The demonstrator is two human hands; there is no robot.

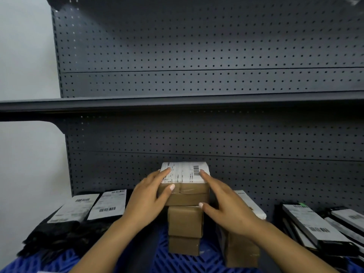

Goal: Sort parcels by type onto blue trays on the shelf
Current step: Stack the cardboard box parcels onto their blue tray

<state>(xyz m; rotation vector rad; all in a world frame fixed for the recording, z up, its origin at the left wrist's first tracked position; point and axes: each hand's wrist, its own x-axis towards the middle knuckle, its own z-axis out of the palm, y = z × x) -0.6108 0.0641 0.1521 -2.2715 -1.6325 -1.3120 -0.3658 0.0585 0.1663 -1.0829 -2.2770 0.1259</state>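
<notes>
A brown cardboard parcel with a white barcode label [185,183] sits on top of a stack of two smaller brown boxes [185,229] on the middle blue tray [177,261]. My left hand [149,198] holds its left side, fingers over the label edge and thumb on the front face. My right hand [226,203] rests on its right side with straight fingers and the thumb at the lower front corner. Another brown parcel with a white label [242,247] stands to the right, partly hidden by my right forearm.
Black plastic mailers with white labels [86,211] lie on the left blue tray [29,263]. Flat black-and-white packets [319,227] are piled at the right. A dark pegboard back wall [197,140] and an upper shelf edge [177,104] stand behind and above.
</notes>
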